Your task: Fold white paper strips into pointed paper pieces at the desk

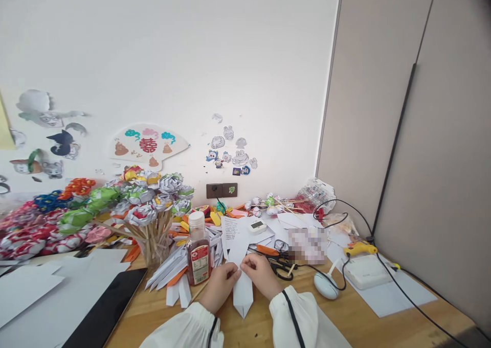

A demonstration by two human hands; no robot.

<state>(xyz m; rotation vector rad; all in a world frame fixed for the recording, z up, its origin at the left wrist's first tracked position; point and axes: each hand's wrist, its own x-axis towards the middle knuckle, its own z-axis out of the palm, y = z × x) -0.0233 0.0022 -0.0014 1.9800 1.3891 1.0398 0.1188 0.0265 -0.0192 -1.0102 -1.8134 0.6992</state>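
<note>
A strip of folded white paper (243, 296) lies in front of me, its near end creased to a point. My left hand (220, 285) is closed at the paper's left edge, thumb and fingers pinched together. My right hand (261, 274) pinches the same paper from the other side, its fingertips almost meeting those of the left. The fingertips hide part of the paper between them. Beyond the hands stands a sheet with handwriting (231, 230). A bottle with a red label (200, 258) is just left of my left hand, and black scissors (283, 271) lie beside my right hand.
A vase of paper flowers on sticks (153, 235) stands at the left, behind a dark tablet (107, 307). Many folded paper strips (169, 269) are heaped by the bottle. To the right are a white mouse-like device (326, 285), a yellow glue gun (359, 249) and loose cables (414, 292).
</note>
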